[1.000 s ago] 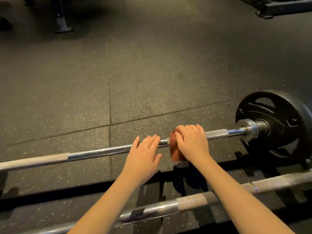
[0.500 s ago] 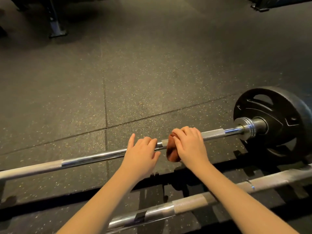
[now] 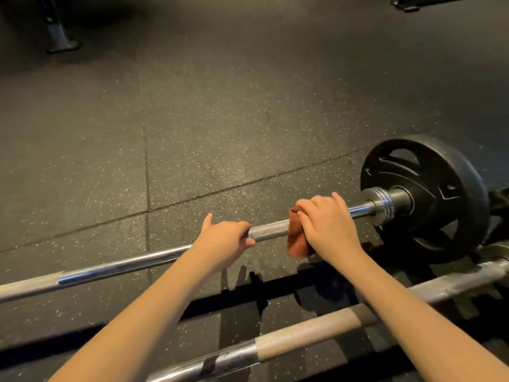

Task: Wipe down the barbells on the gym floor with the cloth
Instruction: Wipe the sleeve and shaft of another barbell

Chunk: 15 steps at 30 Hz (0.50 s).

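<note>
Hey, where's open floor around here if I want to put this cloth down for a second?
The widest bare floor lies beyond the far bar, left of the weight plate and short of the rack foot. Crowded: the strip between that bar and the near bar, narrow and in shadow.

My left hand point(image 3: 224, 238) curls over the barbell point(image 3: 268, 230), one outer finger raised. My right hand point(image 3: 325, 224), near it, grips the cloth point(image 3: 296, 242) with fingers curled down. Both bare forearms reach forward.
</note>
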Available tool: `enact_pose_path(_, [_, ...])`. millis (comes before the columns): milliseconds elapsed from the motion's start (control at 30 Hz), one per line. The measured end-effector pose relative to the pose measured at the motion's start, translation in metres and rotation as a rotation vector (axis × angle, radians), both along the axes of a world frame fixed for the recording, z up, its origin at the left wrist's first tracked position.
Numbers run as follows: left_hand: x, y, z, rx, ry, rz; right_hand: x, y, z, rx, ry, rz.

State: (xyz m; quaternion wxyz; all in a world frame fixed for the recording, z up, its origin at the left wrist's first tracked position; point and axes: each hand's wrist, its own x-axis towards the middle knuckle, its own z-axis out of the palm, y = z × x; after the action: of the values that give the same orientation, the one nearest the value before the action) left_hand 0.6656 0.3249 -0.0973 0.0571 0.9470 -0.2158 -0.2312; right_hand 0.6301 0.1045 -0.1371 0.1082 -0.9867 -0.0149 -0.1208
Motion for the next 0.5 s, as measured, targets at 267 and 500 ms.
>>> enact_pose_path(267, [-0.019,0.002,-0.019,-0.119,-0.292,0.02,-0.02,-0.011,0.0,0.177,-0.038,-0.047])
enact_pose_path(500, [-0.029,0.002,-0.035,-0.179,-0.566,-0.042,-0.018,-0.015,0.001,0.199,-0.04,-0.279])
